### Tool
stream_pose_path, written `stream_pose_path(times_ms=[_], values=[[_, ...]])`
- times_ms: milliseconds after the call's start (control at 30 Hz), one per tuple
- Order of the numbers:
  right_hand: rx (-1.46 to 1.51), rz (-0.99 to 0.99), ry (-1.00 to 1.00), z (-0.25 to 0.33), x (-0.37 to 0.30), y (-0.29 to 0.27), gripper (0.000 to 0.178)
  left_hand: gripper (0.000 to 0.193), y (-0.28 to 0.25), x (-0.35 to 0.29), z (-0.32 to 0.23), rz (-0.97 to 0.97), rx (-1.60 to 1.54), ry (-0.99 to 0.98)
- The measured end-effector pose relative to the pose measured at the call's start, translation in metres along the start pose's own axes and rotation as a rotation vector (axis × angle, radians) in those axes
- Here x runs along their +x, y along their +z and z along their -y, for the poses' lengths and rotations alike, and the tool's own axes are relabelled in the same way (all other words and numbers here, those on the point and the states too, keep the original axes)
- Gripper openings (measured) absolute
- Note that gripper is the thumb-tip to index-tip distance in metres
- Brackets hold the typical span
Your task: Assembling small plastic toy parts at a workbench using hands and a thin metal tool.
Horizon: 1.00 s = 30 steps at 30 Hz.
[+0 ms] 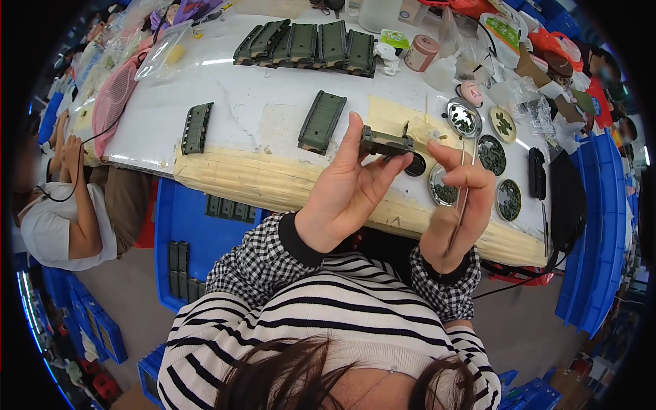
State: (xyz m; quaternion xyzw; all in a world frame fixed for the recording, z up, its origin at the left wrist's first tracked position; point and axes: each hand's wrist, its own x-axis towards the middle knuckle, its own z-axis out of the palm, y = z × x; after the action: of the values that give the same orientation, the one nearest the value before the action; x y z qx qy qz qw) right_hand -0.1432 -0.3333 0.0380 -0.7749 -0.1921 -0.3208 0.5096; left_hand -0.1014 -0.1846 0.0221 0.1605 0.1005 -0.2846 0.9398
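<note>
My left hand (338, 198) grips a dark green camouflage plastic part (385, 142) edge-on between thumb and fingers, raised above the table's front edge. In my right hand (471, 188) is a pair of metal tweezers (456, 229), its fingers curled round them close to the part's right end. Beyond my left hand a similar green ribbed panel (323, 121) lies on the table, and another panel (197, 128) rests farther left. Round dishes of small dark green pieces, including one dish (491, 155) and another dish (508, 199), stand right of my right hand.
A row of green panels (301, 44) lies at the table's back. Yellowish tape (239, 179) covers the front edge. Below stands a blue bin (205, 236) with more panels. A pink jar (421, 52) and plastic bags crowd the back right. Another person (68, 225) sits at the left.
</note>
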Motion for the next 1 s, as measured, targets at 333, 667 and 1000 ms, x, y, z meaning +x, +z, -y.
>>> stream_pose_path(times_ms=[333,667,1000], values=[[-0.102,0.073,0.034,0.031,-0.008,-0.017,0.033,0.041,-0.025,0.015,-0.011,0.377,0.096,0.119],[-0.116,0.108,-0.054,0.037,-0.008,-0.015,0.031,0.040,-0.024,0.017,-0.011,0.431,0.254,0.189],[-0.147,0.127,-0.057,0.039,-0.007,-0.014,0.033,0.039,-0.023,0.016,-0.012,0.461,0.284,0.242]])
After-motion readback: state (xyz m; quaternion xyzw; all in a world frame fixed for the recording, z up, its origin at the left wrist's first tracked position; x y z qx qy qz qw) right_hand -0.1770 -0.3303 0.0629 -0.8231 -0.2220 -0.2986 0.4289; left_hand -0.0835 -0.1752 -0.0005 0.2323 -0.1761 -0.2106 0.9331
